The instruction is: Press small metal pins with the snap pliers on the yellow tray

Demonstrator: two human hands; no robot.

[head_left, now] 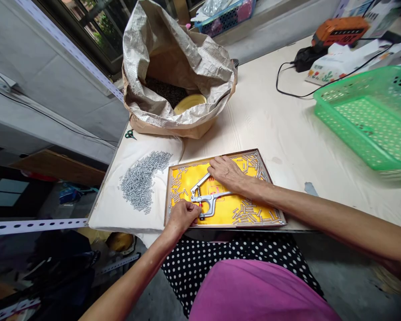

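Note:
Silver hand-press pliers (210,199), the kind used for snaps, lie in a shallow tray (169,187) with a yellow bottom. My right hand (227,173) rests over their handles with the fingers curled round the upper one. At the pliers' jaw, beside a small red part (200,204), my left hand (183,215) is closed in a pinch. Its fingertips hide whatever they hold. Small silver spring-like pieces (249,211) are scattered along the tray's sides. A larger heap of similar pieces (138,183) lies on white cloth to the left.
Behind the tray stands an open woven sack (183,127) with dark contents and a yellow bowl (191,102) inside. Green-handled scissors (130,134) lie at the table's left edge. On the right are a green plastic basket (354,145), a black cable and an orange device (341,31).

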